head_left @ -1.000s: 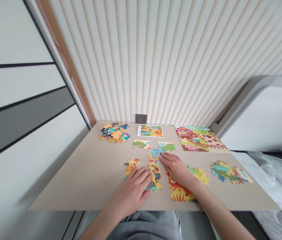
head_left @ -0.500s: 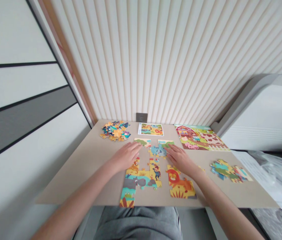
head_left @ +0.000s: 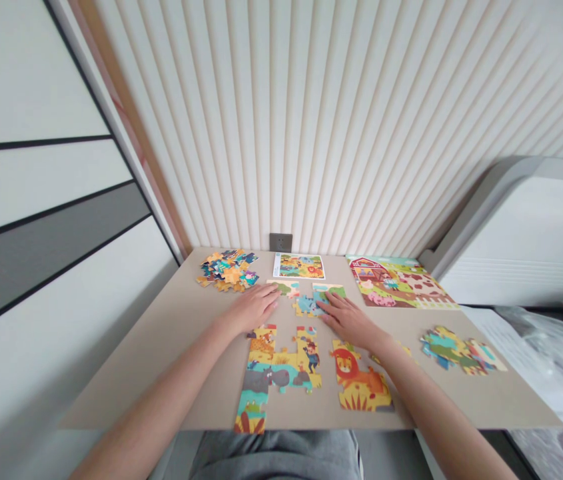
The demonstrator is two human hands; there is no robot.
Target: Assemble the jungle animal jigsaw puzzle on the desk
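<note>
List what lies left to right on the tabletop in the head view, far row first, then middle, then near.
Far: jumbled pile of pieces, picture card, farm picture.
Middle: left hand, blue elephant section, right hand.
Near: hippo section, lion section, small heap.

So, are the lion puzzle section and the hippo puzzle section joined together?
No, a strip of bare tabletop separates the lion puzzle section from the hippo puzzle section.

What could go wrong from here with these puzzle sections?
The hippo section reaches the near edge of the table, so a bump might dislodge it. The right hand, its fingers at the elephant section, could nudge it askew. The left hand, close to the loose pile, might scatter it.
</note>
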